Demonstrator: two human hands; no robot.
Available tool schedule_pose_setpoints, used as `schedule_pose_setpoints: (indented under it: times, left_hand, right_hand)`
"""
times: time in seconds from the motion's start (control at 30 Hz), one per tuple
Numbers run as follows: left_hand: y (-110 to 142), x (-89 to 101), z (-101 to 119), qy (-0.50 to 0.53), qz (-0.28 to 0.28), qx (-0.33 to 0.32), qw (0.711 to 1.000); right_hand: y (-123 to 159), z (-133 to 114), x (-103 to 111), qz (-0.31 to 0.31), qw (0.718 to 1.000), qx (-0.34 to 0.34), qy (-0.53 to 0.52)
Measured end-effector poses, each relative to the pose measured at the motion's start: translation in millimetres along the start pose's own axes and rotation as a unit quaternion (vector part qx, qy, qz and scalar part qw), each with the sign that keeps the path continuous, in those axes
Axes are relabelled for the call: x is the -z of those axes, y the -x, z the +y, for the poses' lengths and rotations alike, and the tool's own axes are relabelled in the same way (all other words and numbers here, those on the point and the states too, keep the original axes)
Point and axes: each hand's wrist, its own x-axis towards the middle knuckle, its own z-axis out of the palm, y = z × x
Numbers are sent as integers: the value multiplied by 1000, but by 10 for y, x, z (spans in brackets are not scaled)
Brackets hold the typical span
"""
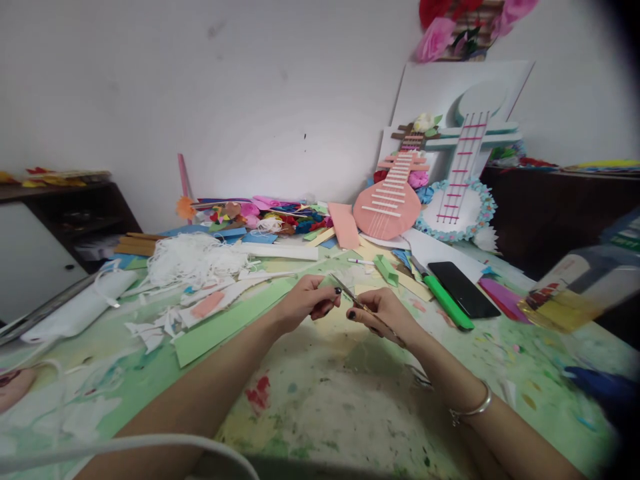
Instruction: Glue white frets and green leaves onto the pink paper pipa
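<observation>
Near the middle of the table my left hand [310, 299] is closed, thumb and index finger pinched together; anything between them is too small to make out. Close beside it on the right, my right hand [383, 312] grips slender metal tweezers [345, 287]. Their tips point up and left, close to my left fingertips, and the back end lies along my right palm toward the wrist. Beneath my left forearm and hand runs a long green paper strip [225, 325]. A shiny metal object [419, 377], partly hidden by my right forearm, lies on the table.
A black phone [463, 289], a green marker-like object [449, 303] and a bottle of yellow liquid [575, 290] stand to the right. White string [195, 260] is heaped at left. Paper instruments, one pink [387, 207], lean at the back. A white cable [150, 440] crosses the front left.
</observation>
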Motion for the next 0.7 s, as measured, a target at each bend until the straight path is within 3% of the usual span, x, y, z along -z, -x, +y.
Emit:
schedule_pose_setpoints:
  times: [0.53,0.7]
  left_hand:
    - [3,6,12,6,-1,-3,1000]
    - [17,8,30,14,-13,-14,1000]
  right_hand:
    - [-4,-9,-6,30,999,-28,-6]
    - [23,-27,-12,11,998,4,-58]
